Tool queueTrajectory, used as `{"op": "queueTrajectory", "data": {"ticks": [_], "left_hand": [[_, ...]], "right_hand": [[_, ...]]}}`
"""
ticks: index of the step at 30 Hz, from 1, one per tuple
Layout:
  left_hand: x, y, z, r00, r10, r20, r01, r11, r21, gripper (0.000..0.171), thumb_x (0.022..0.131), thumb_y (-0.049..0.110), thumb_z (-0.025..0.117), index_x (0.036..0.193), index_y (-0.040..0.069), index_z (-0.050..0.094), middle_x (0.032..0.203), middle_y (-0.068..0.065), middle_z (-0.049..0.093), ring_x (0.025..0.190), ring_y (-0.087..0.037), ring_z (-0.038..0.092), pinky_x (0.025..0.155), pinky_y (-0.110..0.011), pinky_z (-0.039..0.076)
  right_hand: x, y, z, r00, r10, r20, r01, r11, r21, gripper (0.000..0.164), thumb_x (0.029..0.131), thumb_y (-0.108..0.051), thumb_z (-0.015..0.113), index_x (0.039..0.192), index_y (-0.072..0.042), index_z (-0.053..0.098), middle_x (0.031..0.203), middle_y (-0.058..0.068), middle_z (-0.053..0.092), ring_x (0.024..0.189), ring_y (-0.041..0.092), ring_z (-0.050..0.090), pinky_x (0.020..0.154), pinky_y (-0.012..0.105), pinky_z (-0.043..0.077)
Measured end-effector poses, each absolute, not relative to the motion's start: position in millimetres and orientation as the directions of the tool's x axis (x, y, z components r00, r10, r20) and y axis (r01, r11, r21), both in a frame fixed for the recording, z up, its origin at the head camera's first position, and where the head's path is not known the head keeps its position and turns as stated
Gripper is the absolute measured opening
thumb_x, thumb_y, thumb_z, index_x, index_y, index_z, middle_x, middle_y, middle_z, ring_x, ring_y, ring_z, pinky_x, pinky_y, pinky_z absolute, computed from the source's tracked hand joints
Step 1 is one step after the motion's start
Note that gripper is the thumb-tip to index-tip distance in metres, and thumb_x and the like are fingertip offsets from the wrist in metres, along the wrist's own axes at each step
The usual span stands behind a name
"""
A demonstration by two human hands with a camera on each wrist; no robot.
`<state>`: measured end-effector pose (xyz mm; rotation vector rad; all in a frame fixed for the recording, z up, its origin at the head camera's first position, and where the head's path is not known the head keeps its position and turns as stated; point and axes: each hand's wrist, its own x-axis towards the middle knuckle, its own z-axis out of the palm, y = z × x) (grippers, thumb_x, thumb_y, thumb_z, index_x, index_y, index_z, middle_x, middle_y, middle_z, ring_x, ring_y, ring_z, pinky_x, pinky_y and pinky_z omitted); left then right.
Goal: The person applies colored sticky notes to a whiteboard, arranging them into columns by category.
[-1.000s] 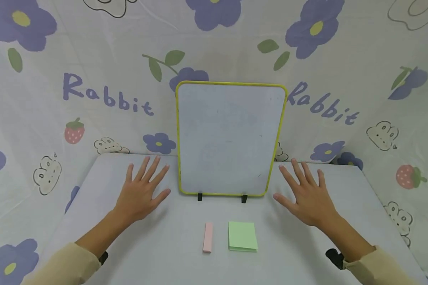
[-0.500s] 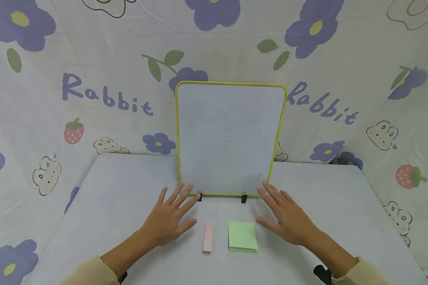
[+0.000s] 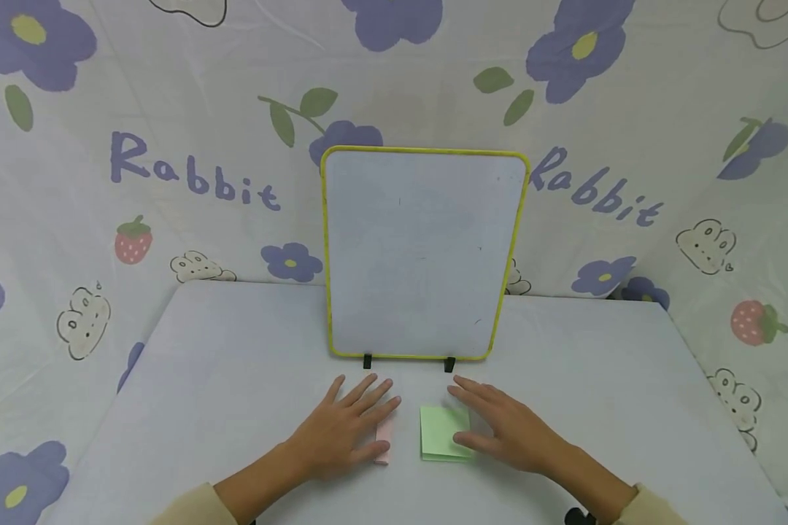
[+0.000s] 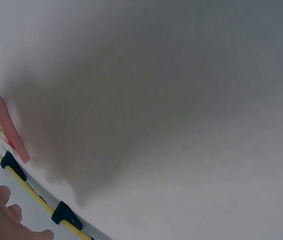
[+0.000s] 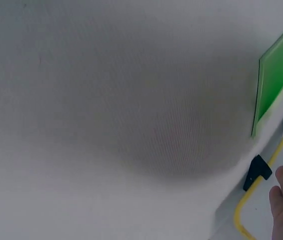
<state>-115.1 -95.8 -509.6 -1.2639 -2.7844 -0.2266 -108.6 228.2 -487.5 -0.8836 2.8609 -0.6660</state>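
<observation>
As the left hand point(image 3: 341, 434) is hovering with spread fingers and the right hand point(image 3: 519, 432) with extended ones, a slim pink strip point(image 3: 384, 430) is lying at the left's three o'clock, partly hidden, a square, layered green pad point(image 3: 436, 430) at the right's nine, and a smooth, yellow-rimmed board point(image 3: 423, 255) is standing at twelve beyond.

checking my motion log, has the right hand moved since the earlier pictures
Yes: in the head view, the right hand moved left and down the picture, from beside the whiteboard to below its bottom edge.
</observation>
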Motion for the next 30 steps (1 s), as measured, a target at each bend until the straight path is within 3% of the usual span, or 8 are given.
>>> {"op": "queueTrajectory", "data": {"ticks": [8, 15, 23, 30], "left_hand": [[-104, -82, -513, -0.576, 0.814, 0.078, 0.815, 0.566, 0.124, 0.065, 0.103, 0.058, 0.034, 0.156, 0.021, 0.037, 0.16, 0.0, 0.034, 0.149, -0.022, 0.027, 0.111, -0.061, 0.028], [-100, -79, -515, -0.53, 0.848, 0.028, 0.841, 0.521, 0.145, 0.066, 0.103, 0.059, 0.028, 0.156, 0.02, 0.035, 0.16, 0.002, 0.035, 0.147, -0.019, 0.03, 0.111, -0.061, 0.029], [-96, -77, -517, -0.49, 0.871, 0.039, 0.865, 0.48, 0.147, 0.065, 0.104, 0.055, 0.031, 0.156, 0.017, 0.034, 0.159, 0.003, 0.036, 0.146, -0.018, 0.033, 0.11, -0.06, 0.031], [-95, -76, -516, -0.467, 0.884, 0.033, 0.88, 0.46, 0.118, 0.064, 0.105, 0.054, 0.03, 0.155, 0.015, 0.036, 0.158, 0.003, 0.037, 0.144, -0.016, 0.035, 0.111, -0.057, 0.032]], "right_hand": [[-106, 227, -497, -0.816, -0.578, 0.03, -0.508, 0.691, -0.515, 0.067, 0.086, -0.05, 0.073, 0.141, -0.014, 0.057, 0.145, 0.001, 0.054, 0.133, 0.022, 0.051, 0.103, 0.047, 0.045], [-105, 228, -504, -0.805, -0.587, 0.085, -0.525, 0.639, -0.562, 0.06, 0.082, -0.05, 0.078, 0.126, -0.012, 0.067, 0.127, -0.003, 0.067, 0.121, 0.021, 0.061, 0.099, 0.045, 0.048], [-103, 228, -510, -0.791, -0.602, 0.113, -0.557, 0.631, -0.541, 0.041, 0.08, -0.034, 0.084, 0.113, -0.014, 0.071, 0.117, -0.002, 0.07, 0.114, 0.02, 0.064, 0.096, 0.045, 0.05], [-100, 228, -511, -0.778, -0.616, 0.126, -0.589, 0.642, -0.491, 0.036, 0.08, -0.029, 0.083, 0.111, -0.015, 0.073, 0.117, 0.0, 0.071, 0.116, 0.023, 0.064, 0.096, 0.047, 0.05]]}}
